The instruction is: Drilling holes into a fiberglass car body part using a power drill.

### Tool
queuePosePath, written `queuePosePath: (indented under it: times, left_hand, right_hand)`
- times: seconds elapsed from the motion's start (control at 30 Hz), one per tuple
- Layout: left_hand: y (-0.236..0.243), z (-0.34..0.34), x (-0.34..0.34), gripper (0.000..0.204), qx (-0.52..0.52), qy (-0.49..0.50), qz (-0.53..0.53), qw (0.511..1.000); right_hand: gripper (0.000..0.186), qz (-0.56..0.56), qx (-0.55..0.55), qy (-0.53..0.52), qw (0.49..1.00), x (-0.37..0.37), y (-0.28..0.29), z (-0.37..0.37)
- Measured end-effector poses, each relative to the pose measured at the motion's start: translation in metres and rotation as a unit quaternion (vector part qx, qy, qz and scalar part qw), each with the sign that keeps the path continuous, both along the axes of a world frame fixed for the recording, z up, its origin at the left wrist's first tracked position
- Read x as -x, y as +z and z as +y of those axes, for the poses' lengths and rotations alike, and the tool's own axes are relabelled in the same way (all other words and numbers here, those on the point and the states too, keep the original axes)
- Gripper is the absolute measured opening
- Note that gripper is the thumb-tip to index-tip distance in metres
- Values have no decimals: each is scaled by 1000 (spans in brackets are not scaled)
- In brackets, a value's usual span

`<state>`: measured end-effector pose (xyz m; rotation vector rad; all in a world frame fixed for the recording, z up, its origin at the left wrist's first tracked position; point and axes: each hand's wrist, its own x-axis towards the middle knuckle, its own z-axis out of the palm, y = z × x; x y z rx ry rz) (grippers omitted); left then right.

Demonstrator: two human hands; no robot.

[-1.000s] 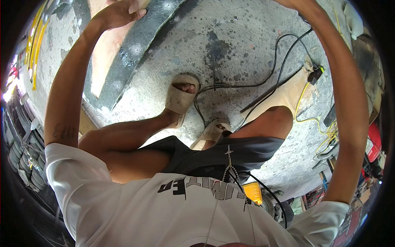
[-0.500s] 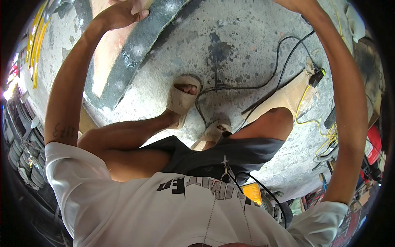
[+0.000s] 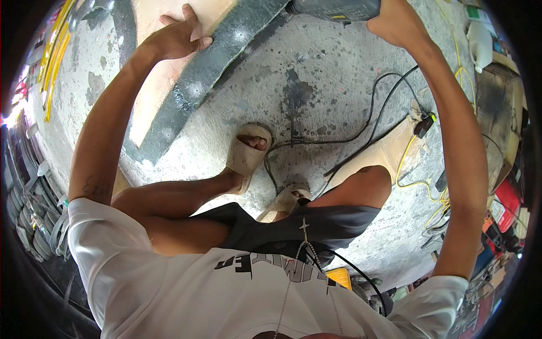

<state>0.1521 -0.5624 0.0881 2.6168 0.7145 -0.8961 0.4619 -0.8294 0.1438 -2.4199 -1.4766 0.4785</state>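
A long panel (image 3: 199,68) with a dark grey border and a beige-pink middle lies slanting across the upper left. My left hand (image 3: 179,38) rests on its beige part, fingers spread, with the thumb reaching toward the dark border. At the top edge my right hand (image 3: 398,22) is closed round the right end of a dark grey bottle-shaped object (image 3: 336,8). Its narrower black end points left, close to the panel's edge. The picture's upper rim cuts it off, so its exact kind cannot be made out.
Black cable (image 3: 361,133) loops over the stained concrete floor (image 3: 316,101) by my sandals. A brown cardboard piece (image 3: 375,150) lies beside my right knee, near a power connector (image 3: 424,125) with a yellow cord. A white jug (image 3: 480,46) and red container (image 3: 507,199) stand right; yellow strips (image 3: 52,62) lie left.
The dark grey object has come into view in my right hand, which has moved down and left. My left hand has shifted slightly down on the panel, and its fingers now show spread.
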Motion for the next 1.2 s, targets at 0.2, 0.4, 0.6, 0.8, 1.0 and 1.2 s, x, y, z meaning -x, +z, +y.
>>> queuePosePath:
  times: [0.2,0.4,0.6,0.8,1.0,1.2]
  left_hand:
    - [1,3,-2,95,14,-5,10,1000]
    - [-2,3,0,96,18,1,-4,1000]
    - [-1,4,-3,97,26,-2,15,1000]
    - [-2,4,2,95,8,-20,-16,1000]
    - [-7,6,-1,94,33,-24,-9,999]
    - [-35,33,18,107,57,-43,-38,997]
  right_hand:
    - [33,3,7,-7,1000,3,4,2]
    - [33,32,7,-4,999,-8,0,2]
    - [31,39,-2,8,999,-7,0,2]
    - [29,8,-15,28,999,-5,-1,7]
    - [31,4,-1,23,1000,-3,0,3]
    - [41,5,41,-4,999,1,3,12]
